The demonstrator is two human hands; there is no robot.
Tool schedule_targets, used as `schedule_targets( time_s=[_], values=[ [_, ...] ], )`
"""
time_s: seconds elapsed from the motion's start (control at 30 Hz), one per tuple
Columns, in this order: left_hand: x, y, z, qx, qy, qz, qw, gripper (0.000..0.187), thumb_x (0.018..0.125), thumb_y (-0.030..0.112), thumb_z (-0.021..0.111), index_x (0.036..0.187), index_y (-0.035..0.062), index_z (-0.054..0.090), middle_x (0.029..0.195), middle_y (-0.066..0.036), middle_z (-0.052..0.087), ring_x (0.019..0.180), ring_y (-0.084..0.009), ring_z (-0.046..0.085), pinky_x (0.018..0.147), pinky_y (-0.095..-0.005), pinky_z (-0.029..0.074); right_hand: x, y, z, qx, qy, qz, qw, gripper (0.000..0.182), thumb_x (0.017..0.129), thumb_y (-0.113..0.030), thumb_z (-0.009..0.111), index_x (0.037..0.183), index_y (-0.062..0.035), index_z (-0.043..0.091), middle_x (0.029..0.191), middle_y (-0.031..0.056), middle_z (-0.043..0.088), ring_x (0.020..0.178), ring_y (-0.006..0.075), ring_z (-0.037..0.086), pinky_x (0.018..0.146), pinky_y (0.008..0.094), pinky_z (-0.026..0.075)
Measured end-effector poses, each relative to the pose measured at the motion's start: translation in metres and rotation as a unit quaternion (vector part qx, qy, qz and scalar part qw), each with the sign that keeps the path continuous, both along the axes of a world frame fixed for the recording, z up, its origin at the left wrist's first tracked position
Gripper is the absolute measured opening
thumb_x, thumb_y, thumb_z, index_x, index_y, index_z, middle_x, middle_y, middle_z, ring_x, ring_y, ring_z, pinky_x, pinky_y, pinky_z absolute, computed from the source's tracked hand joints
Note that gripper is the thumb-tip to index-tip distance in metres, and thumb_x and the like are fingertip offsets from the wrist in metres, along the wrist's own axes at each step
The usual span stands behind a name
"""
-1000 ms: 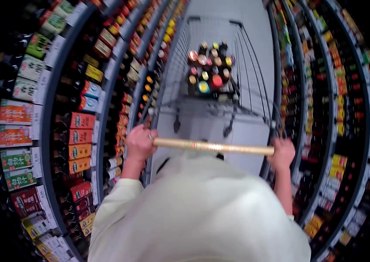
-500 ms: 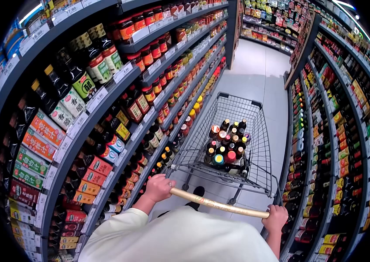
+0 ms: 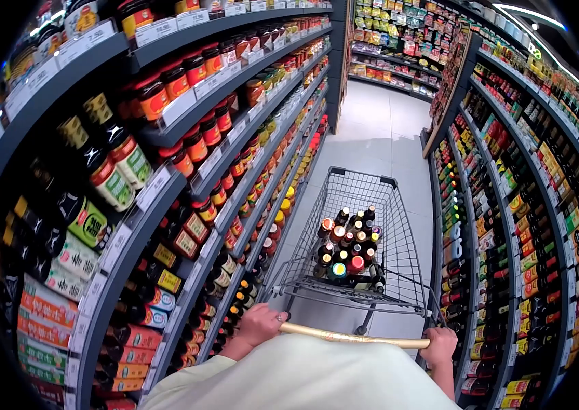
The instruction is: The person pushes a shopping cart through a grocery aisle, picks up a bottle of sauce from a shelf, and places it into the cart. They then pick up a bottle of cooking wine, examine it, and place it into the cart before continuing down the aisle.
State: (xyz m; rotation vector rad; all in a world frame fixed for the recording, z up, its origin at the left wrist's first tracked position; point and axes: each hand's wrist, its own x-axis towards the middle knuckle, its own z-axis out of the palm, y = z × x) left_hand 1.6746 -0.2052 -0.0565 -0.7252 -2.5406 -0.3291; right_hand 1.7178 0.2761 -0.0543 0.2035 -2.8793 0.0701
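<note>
Both of my hands grip the pale yellow handle bar (image 3: 344, 337) of a wire shopping cart (image 3: 399, 253). At the bar's left end, my left hand (image 3: 261, 324) is wrapped round it, a ring on one finger. My right hand (image 3: 440, 346) closes round the right end. Ahead of the bar, several dark bottles (image 3: 347, 239) with red, yellow, blue and white caps stand grouped in the basket's near part. A pale sleeve and shirt front cover part of the view below the handle.
Tall shelves (image 3: 200, 174) of jars and sauce bottles with price tags run close along the left. On the right, another bottle-filled shelf (image 3: 501, 232) stands near the cart's side. Grey tiled floor (image 3: 378, 113) leads to a rack of colourful packets (image 3: 406, 31) at the aisle's end.
The cart and I have moved forward along the aisle, so shelf items on the left appear nearer and lower. My hands stay closed on the handle, which now sits closer to my shirt.
</note>
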Motion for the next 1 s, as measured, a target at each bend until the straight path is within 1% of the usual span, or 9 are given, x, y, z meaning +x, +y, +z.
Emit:
schedule_targets(
  time_s=[0.13,0.2,0.37,0.4,0.47,0.57,0.67,0.83,1.0],
  values=[
    [-0.043,0.002,-0.005,0.007,0.007,-0.017,1.0,0.009,0.073,0.014,0.064,0.081,0.0163,0.064,0.063,0.0,0.053,0.063,-0.0201,0.059,0.079,-0.0362,0.054,-0.039,-0.003,0.007,0.004,-0.032,-0.043,0.999,0.017,0.056,-0.011,0.069,0.073,-0.0119,0.068,0.069,0.0072,0.063,0.071,0.0299,0.063,0.077,0.0419,0.049],
    [-0.062,0.005,-0.002,0.009,-0.012,-0.011,1.0,0.01,0.072,0.01,0.063,0.081,0.0149,0.062,0.064,0.0,0.053,0.064,-0.0209,0.059,0.081,-0.0367,0.054,-0.059,-0.004,0.01,-0.008,-0.002,-0.017,1.0,0.015,0.057,-0.009,0.067,0.072,-0.0106,0.067,0.068,0.008,0.062,0.069,0.0313,0.06,0.071,0.0425,0.048],
    [-0.114,0.012,0.0,0.007,-0.021,-0.001,1.0,0.011,0.071,0.008,0.063,0.079,0.0147,0.062,0.064,0.0,0.054,0.066,-0.0209,0.06,0.082,-0.0365,0.053,-0.109,0.001,0.009,-0.002,0.004,-0.032,0.999,0.015,0.057,-0.009,0.068,0.072,-0.0107,0.066,0.069,0.0077,0.062,0.069,0.0311,0.06,0.069,0.0418,0.047],
    [-0.125,0.014,-0.002,0.006,-0.022,-0.002,1.0,0.011,0.071,0.008,0.063,0.079,0.0147,0.062,0.064,0.0,0.054,0.066,-0.0209,0.06,0.082,-0.0365,0.053,-0.119,0.003,0.008,-0.003,0.003,-0.033,0.999,0.015,0.057,-0.009,0.068,0.072,-0.0107,0.066,0.069,0.0077,0.062,0.069,0.0311,0.06,0.069,0.0418,0.047],
    [-0.149,0.017,-0.006,0.005,0.012,0.008,1.0,0.008,0.07,0.013,0.066,0.072,0.0175,0.06,0.061,0.0,0.052,0.061,-0.0211,0.058,0.08,-0.0364,0.054,-0.139,0.006,0.006,-0.001,0.01,-0.034,0.999,0.015,0.058,-0.01,0.068,0.073,-0.0108,0.065,0.069,0.0075,0.062,0.07,0.0309,0.061,0.069,0.0416,0.047],
    [-0.178,0.022,0.0,-0.003,-0.005,0.015,1.0,0.011,0.069,0.009,0.063,0.078,0.0151,0.062,0.064,0.0,0.055,0.066,-0.0201,0.06,0.083,-0.0357,0.053,-0.17,0.007,0.01,-0.003,0.004,-0.033,0.999,0.015,0.059,-0.01,0.068,0.073,-0.0109,0.066,0.069,0.0075,0.062,0.07,0.0311,0.061,0.069,0.042,0.047],
    [-0.209,0.029,0.001,0.004,-0.014,0.031,0.999,0.011,0.068,0.01,0.064,0.078,0.0149,0.062,0.064,0.001,0.055,0.066,-0.0202,0.061,0.083,-0.0357,0.054,-0.201,0.014,0.006,-0.003,0.006,-0.037,0.999,0.015,0.06,-0.01,0.068,0.074,-0.0109,0.067,0.069,0.0076,0.062,0.07,0.0313,0.061,0.07,0.0425,0.047],
    [-0.265,0.04,-0.003,0.016,0.052,0.038,0.998,0.009,0.063,0.015,0.067,0.069,0.0186,0.061,0.059,0.0,0.054,0.06,-0.0208,0.058,0.077,-0.0345,0.053,-0.253,0.024,0.005,-0.009,0.006,-0.031,0.999,0.016,0.06,-0.011,0.068,0.076,-0.0117,0.068,0.069,0.0072,0.061,0.07,0.0308,0.06,0.07,0.0424,0.047],
    [-0.325,0.048,-0.009,0.014,0.064,0.044,0.997,0.008,0.064,0.015,0.066,0.068,0.0187,0.06,0.058,0.0,0.054,0.059,-0.0213,0.058,0.075,-0.0353,0.053,-0.307,0.032,0.003,-0.016,0.004,-0.034,0.999,0.017,0.059,-0.011,0.069,0.077,-0.0123,0.068,0.07,0.0067,0.062,0.07,0.0293,0.061,0.069,0.0413,0.047]
  ],
)
